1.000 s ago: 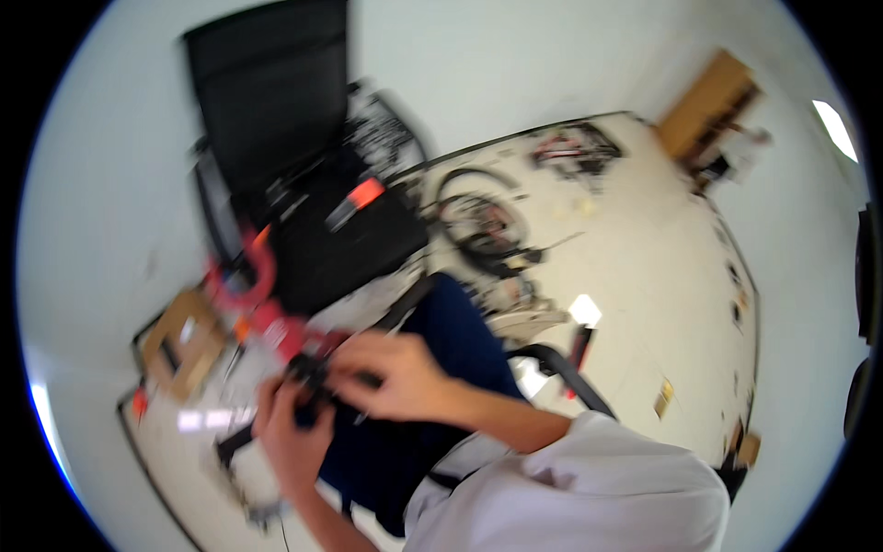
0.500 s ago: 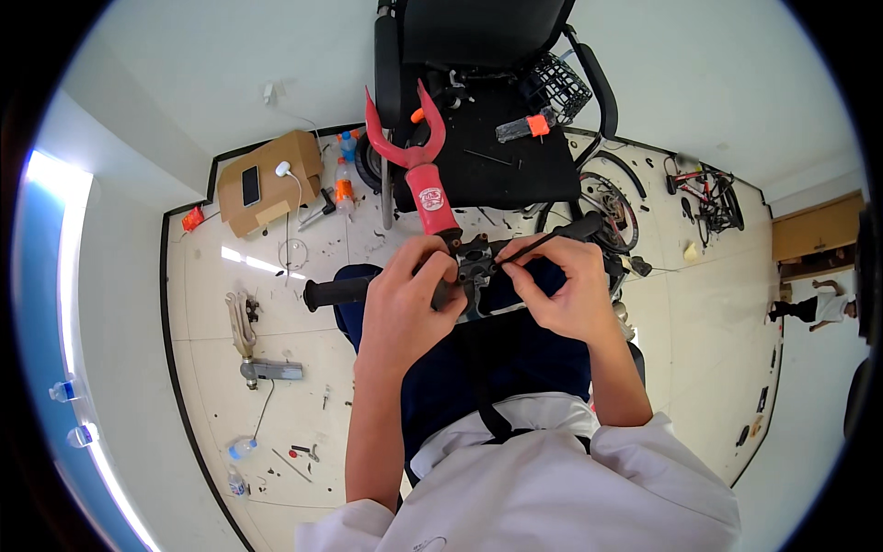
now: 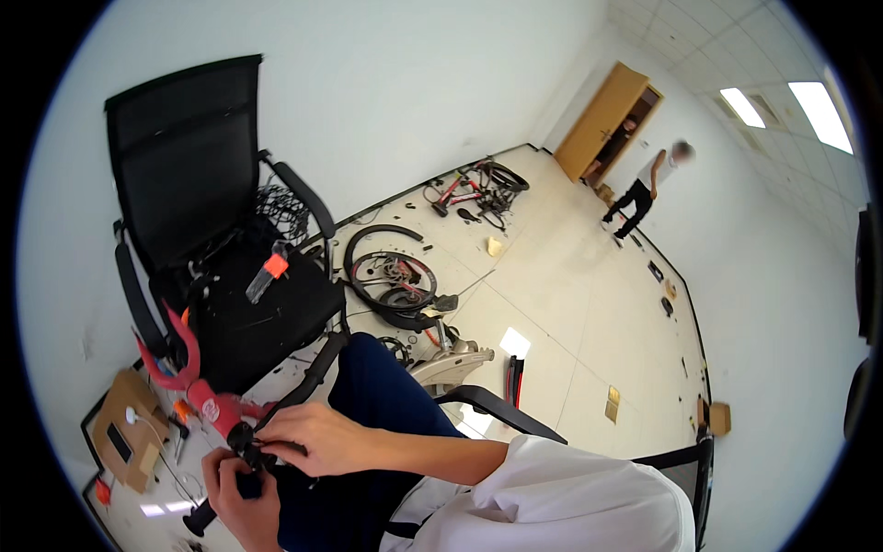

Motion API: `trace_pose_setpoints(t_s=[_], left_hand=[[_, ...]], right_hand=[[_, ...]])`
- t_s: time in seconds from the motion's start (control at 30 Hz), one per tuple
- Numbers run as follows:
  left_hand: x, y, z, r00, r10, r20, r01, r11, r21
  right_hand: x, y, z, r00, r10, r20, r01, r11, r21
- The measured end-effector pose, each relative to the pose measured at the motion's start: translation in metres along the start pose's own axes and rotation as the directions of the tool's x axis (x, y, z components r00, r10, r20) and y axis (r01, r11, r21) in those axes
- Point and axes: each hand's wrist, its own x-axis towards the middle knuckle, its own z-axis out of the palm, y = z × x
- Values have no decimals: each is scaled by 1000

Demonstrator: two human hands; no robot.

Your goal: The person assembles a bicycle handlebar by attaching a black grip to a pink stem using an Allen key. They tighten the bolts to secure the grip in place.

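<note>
A red bicycle fork (image 3: 213,405) stands out beyond my hands, its two prongs toward the black office chair. At its near end a black clamp (image 3: 245,443) joins it to a black handlebar (image 3: 313,373). My left hand (image 3: 241,504) is closed around the bar beside the clamp, and a black grip (image 3: 197,519) sticks out below it. With fingers pinched together, my right hand (image 3: 317,440) is at the clamp's right side. What it pinches is too small and dark to make out. The fork and bar are over my lap.
The office chair (image 3: 267,317) holds a wire basket (image 3: 281,210) and an orange-ended tool (image 3: 268,274). Wheel parts (image 3: 395,276) and a red bicycle frame (image 3: 464,198) lie on the floor. Cardboard (image 3: 138,460) with a phone (image 3: 119,442) is lower left. A person (image 3: 642,189) stands near the door (image 3: 602,124).
My view has swung right and up, so the hands and fork now appear lower left. Both hands stay at the clamp; the thin dark rod by my right fingers no longer shows clearly.
</note>
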Motion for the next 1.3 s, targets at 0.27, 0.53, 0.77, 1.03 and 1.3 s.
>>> trace_pose_setpoints(t_s=[0.27,0.53,0.77,1.03,1.3], left_hand=[[1,3,0,998,-18,65,17,1000,17],[2,5,4,998,13,61,-13,1000,-5],[4,10,3,995,-91,46,92,995,-27],[-1,-3,-5,998,-51,27,53,998,-40],[-3,-6,-1,999,-30,31,31,999,-42]], right_hand=[[-3,-3,8,999,16,-49,-18,999,-48],[-3,-4,5,964,-177,-200,143,975,-173],[-4,-16,-4,969,146,-200,-147,989,7],[-4,-12,3,975,118,-188,-105,991,78],[2,-18,4,989,108,-99,-83,969,231]])
